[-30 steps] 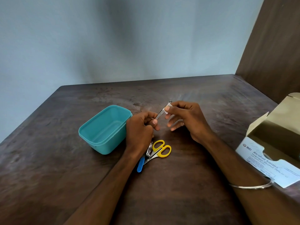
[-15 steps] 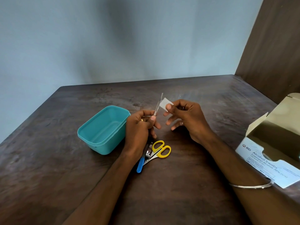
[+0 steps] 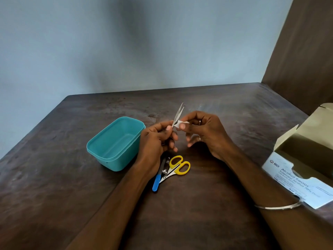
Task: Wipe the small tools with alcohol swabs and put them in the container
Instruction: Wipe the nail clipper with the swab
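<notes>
Left hand point(image 3: 155, 141): closed around thin steel tweezers point(image 3: 178, 114), tips toward 12 o'clock.
Right hand point(image 3: 203, 134): pinching small white swab point(image 3: 177, 124) against tweezers.
Teal plastic container point(image 3: 115, 143): on bench at 9 o'clock of hands.

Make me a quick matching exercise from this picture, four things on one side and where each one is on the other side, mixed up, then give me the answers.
Things:
1. tweezers
2. white swab
3. yellow-handled scissors
4. teal container

Places:
A. lying on the table near the left forearm
B. pinched in the right hand
C. standing open on the table, left of the left hand
D. held up in the left hand, tips pointing up

Pairs: 1-D, 2-B, 3-A, 4-C
</notes>
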